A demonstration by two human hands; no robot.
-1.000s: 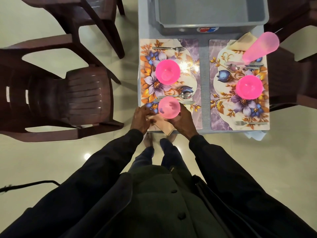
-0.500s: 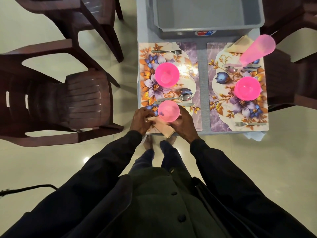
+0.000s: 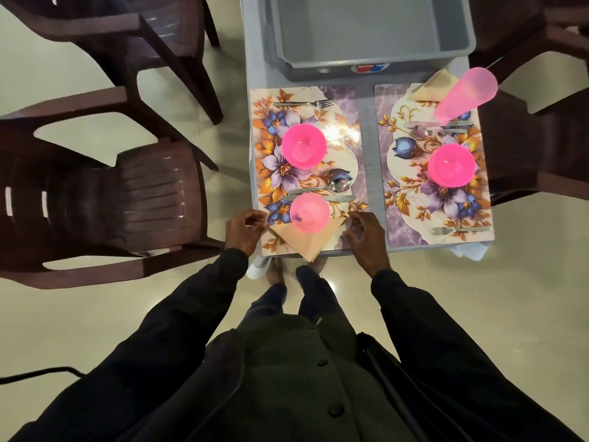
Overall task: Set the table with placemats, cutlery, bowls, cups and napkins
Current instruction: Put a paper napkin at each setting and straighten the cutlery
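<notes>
The near cup (image 3: 309, 212), pink and upright, stands on a folded tan napkin (image 3: 306, 242) at the near end of the left placemat (image 3: 345, 100), and the napkin's point hangs a little over the edge of the surface (image 3: 366, 138). Neither hand holds the cup. The left hand (image 3: 243, 229) sits just beside the napkin's left corner with its fingers loosely curled around nothing; its fingertips may be touching that corner, but the view is too small to be sure. The right hand (image 3: 366, 234) hovers just beside the napkin's right corner, its fingers relaxed and slightly bent, holding nothing. Just beyond the cup lie a knife (image 3: 331, 198) and a spoon (image 3: 322, 187) side by side, then a pink left bowl (image 3: 304, 145) in the middle of the mat, and a fork (image 3: 304, 104) at the far end. The right placemat (image 3: 395, 231) lies alongside, a strip of grey surface between the two. It carries a pink right bowl (image 3: 451, 165), a second fork (image 3: 459, 230) at its near end, more cutlery (image 3: 436, 129) past the bowl, and a far cup (image 3: 465, 94) on a second napkin (image 3: 435, 87) at the far corner. A grey tub (image 3: 369, 27) sits beyond both mats. Dark brown plastic chairs (image 3: 127, 199) stand on the pale floor to the left.
</notes>
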